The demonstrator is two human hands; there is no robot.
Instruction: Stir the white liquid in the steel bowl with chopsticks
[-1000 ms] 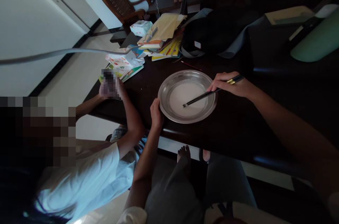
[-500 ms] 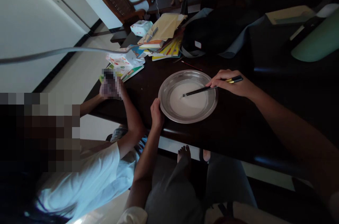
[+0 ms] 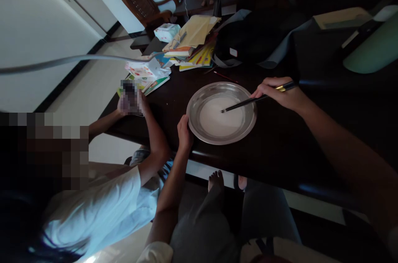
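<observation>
While your left hand [image 3: 184,132] grips the round steel pan [image 3: 221,141] on the dark counter [image 3: 280,151], your right hand [image 3: 276,92], clasping black chopsticks [image 3: 248,102], has drawn them rightward through white liquid [image 3: 214,124], perhaps batter; stirring continues.

I count one round metal pan [image 3: 221,141], one pair of black chopsticks [image 3: 239,105], and two hands of the wearer: left hand [image 3: 184,132], right hand [image 3: 277,92]. One dark table [image 3: 280,147], one wooden armchair [image 3: 141,0], one tissue pack [image 3: 168,32], one black bag [image 3: 248,35]. One other person [image 3: 102,209] sits at the left. Two bare feet [image 3: 217,180] show below the table. The books [image 3: 189,54] are too heaped for me to count.
</observation>
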